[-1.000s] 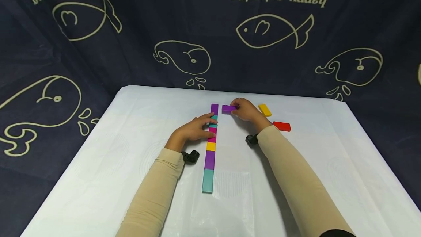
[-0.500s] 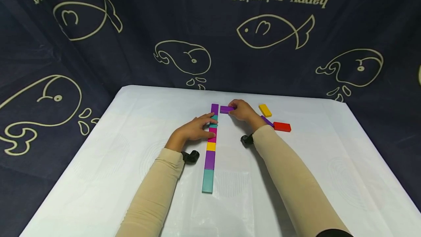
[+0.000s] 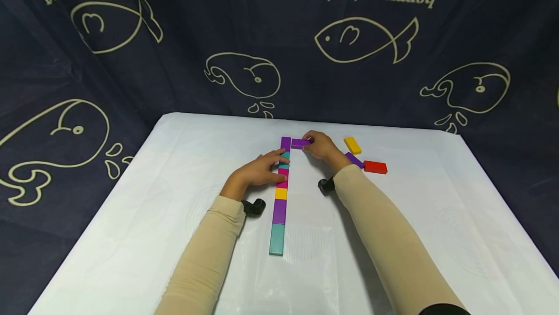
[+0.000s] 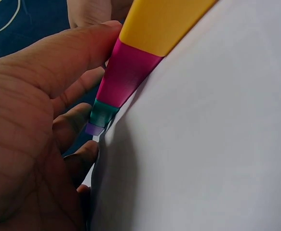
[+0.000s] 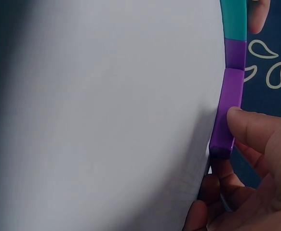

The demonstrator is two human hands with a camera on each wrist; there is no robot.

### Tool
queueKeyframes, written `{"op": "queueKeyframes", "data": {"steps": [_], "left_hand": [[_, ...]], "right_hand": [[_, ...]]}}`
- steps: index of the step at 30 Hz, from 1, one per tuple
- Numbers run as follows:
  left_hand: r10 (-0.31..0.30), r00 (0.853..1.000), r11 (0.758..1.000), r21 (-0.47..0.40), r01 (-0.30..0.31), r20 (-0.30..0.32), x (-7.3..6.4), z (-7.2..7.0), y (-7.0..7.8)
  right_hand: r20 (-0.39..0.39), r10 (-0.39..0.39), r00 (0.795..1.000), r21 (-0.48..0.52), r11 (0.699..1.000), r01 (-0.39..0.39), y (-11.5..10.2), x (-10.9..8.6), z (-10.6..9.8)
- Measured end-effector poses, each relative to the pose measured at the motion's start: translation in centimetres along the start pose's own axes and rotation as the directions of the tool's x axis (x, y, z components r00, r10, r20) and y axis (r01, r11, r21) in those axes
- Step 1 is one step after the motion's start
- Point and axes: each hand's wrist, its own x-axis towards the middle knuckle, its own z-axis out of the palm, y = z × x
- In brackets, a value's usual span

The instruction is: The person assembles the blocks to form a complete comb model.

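A straight row of flat blocks runs away from me across the table. From the near end come a teal block (image 3: 276, 240), a purple block (image 3: 279, 211), a yellow block (image 3: 281, 193), a magenta block (image 3: 282, 184), a second teal block (image 5: 234, 21) and a purple end block (image 3: 286, 143). My left hand (image 3: 259, 170) lies along the row's left side, thumb at the magenta block and fingertips on the far teal one. My right hand (image 3: 322, 146) pinches another purple block (image 5: 227, 103), set crosswise beside the far end block, meeting it or nearly so.
Right of my right hand lie a yellow block (image 3: 353, 145), a purple block (image 3: 354, 160) partly behind the forearm, and a red block (image 3: 375, 167). White sheeting (image 3: 131, 237) covers the table. A dark patterned cloth (image 3: 183, 28) hangs behind its far edge.
My right hand has slid slightly left, bringing the pinched purple block up to the row's far end. The loose purple block has come out from behind the forearm. The left hand stays put.
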Motion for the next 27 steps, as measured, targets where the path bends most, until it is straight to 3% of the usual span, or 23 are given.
{"op": "queueKeyframes", "data": {"steps": [27], "left_hand": [[0.002,1.0,1.0,0.008,-0.002,-0.004,0.12,0.08,-0.24]], "right_hand": [[-0.02,-0.012,1.0,-0.001,1.0,0.012,-0.08,-0.12,0.3]]}}
